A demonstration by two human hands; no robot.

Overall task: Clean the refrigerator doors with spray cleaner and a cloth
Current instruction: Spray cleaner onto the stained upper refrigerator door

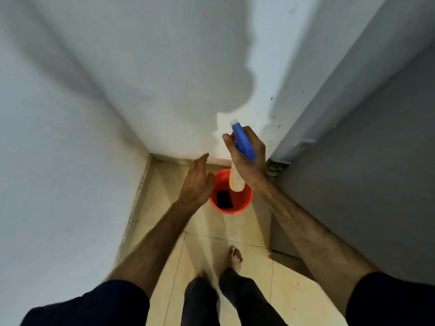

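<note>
Item: translucent plastic spray bottle with blue trigger head (242, 151), gripped in right hand (247, 158) above red plastic bucket (231, 207) holding a dark cloth (224, 199). Left hand (196, 182) spread, empty. Advice: aim nozzle squarely at grey refrigerator door (367, 142); mist lightly.

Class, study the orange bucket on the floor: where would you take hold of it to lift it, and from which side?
Probably the orange bucket is best gripped at its open rim, from above. It stands upright on the tiles, no handle shows, and the right hand holding the spray bottle hangs over its far side, so take the near rim.
</note>
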